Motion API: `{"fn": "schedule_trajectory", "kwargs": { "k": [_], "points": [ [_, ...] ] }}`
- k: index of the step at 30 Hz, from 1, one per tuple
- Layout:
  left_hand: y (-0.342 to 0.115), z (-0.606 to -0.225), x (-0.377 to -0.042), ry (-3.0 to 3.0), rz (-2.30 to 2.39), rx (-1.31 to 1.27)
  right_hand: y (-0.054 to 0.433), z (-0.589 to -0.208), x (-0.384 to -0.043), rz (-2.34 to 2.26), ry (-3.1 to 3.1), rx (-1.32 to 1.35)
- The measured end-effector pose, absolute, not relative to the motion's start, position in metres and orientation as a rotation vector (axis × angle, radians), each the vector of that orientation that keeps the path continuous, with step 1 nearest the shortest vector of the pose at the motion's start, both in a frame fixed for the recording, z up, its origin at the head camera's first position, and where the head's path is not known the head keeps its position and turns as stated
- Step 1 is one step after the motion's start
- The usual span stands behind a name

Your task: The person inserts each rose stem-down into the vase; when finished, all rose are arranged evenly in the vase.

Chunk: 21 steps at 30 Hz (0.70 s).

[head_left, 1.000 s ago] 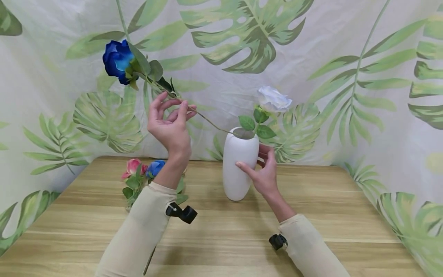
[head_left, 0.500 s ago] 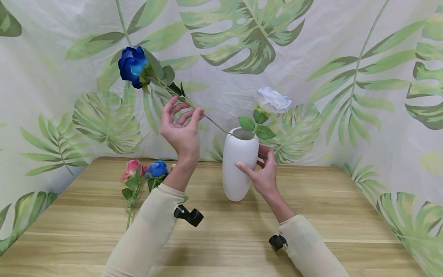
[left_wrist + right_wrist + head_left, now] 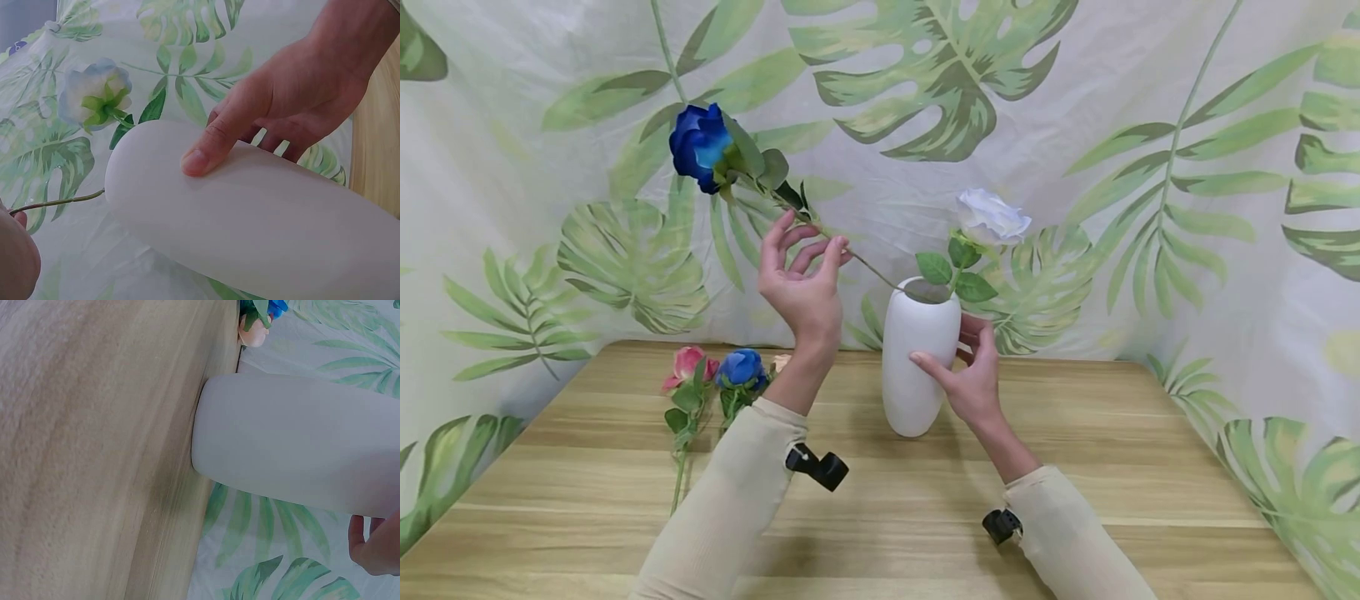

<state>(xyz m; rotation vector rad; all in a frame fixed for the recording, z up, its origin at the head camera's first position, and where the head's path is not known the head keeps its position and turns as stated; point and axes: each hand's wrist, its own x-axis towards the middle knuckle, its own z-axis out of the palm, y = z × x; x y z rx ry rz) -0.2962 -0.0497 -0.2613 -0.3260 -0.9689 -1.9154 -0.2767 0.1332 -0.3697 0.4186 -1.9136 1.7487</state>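
A dark blue artificial rose (image 3: 700, 148) leans to the left, its thin stem running down into the mouth of a white vase (image 3: 917, 375). My left hand (image 3: 805, 283) pinches that stem between thumb and fingers, below the leaves. Around the right side of the vase my right hand (image 3: 973, 375) grips, thumb on the front and fingers behind. The vase stands upright on the table. A white rose (image 3: 992, 218) with green leaves stands in the vase and leans right. In the left wrist view the right thumb (image 3: 197, 161) presses on the vase (image 3: 250, 219).
On the wooden table (image 3: 1105, 467), left of the vase, lie a pink rose (image 3: 688, 367), a blue rose (image 3: 741, 368) and a peach rose (image 3: 781, 362), partly behind the left arm. A leaf-patterned cloth (image 3: 880, 192) hangs behind the table.
My left hand has moved right and slightly down with the dark blue rose, whose bloom has shifted the same way. The right hand and vase have stayed in place.
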Motion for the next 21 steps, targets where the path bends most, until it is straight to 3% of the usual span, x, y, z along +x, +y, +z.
{"fn": "schedule_trajectory", "kwargs": {
  "k": [21],
  "points": [
    [-0.032, -0.278, -0.301, -1.208, -1.876, -0.448, 0.133, -0.371, -0.277, 1.750, -1.902, 0.430]
  ]
}}
